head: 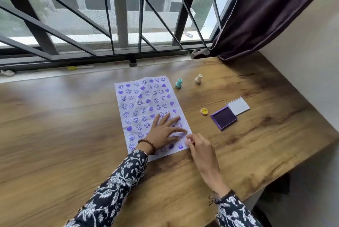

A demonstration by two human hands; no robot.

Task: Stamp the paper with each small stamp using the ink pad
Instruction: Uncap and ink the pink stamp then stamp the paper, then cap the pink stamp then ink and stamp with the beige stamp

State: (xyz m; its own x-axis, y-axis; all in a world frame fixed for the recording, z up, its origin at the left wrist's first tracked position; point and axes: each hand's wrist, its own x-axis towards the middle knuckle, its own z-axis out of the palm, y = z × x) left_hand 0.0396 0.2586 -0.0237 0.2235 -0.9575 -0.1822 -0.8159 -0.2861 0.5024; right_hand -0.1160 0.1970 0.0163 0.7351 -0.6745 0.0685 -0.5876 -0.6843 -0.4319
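Note:
A white paper (139,109) covered with purple smiley and heart prints lies on the wooden desk. My left hand (165,131) rests flat on its lower right part, fingers spread. My right hand (200,151) is at the paper's right edge, fingertips pinched around a small pale stamp (187,140) that is mostly hidden by the fingers. The open purple ink pad (224,118) sits to the right, its white lid (238,106) beside it. A yellow smiley stamp (204,111) lies left of the pad. Teal stamp (178,83) and cream stamp (198,79) stand beyond the paper's top right corner.
The wooden desk (73,135) runs up to a barred window. A dark curtain (266,15) hangs at the back right. A small dark cap (133,62) and a yellow-tipped tool (80,67) lie on the sill. The desk's right edge (311,146) drops off near the pad.

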